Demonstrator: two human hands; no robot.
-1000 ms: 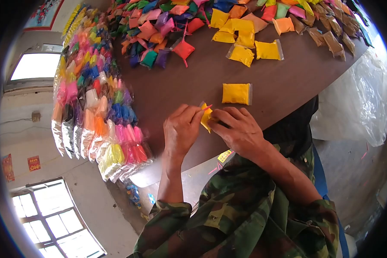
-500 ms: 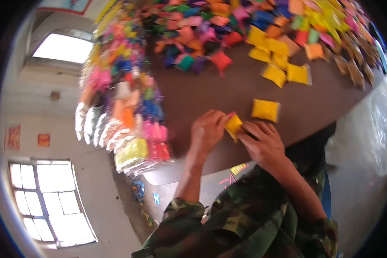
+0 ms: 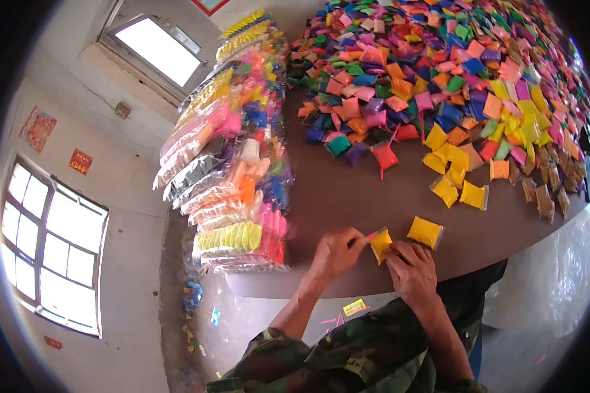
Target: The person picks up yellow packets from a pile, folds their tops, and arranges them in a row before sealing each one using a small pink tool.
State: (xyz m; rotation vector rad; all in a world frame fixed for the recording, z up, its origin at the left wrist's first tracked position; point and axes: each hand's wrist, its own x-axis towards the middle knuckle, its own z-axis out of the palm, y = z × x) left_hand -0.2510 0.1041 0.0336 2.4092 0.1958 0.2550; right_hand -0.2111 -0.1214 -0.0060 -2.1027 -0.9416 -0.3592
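Near the table's front edge, my right hand (image 3: 413,270) is closed on a small yellow packet (image 3: 381,246), its fingers on the packet's right side. My left hand (image 3: 336,254) is closed in a pinch at the packet's upper left corner. Between its fingertips and the packet shows a small pink strip (image 3: 373,235); its far end is hidden by the fingers. Another yellow packet (image 3: 425,232), plump with a clear edge, lies just beyond my right hand, touched by neither hand. Several more yellow packets (image 3: 473,195) lie further back in a loose group.
A large heap of small coloured packets (image 3: 400,85) covers the back of the brown table (image 3: 347,190). Along its left edge stand stacked clear bags of coloured packets (image 3: 229,239). Brown packets (image 3: 545,202) lie at the right. Clear plastic sheeting (image 3: 537,281) hangs beyond the right edge.
The view has shifted, so the table and both hands sit lower in the frame and more of the heap shows. Both hands stay at the same yellow packet with the pink strip.
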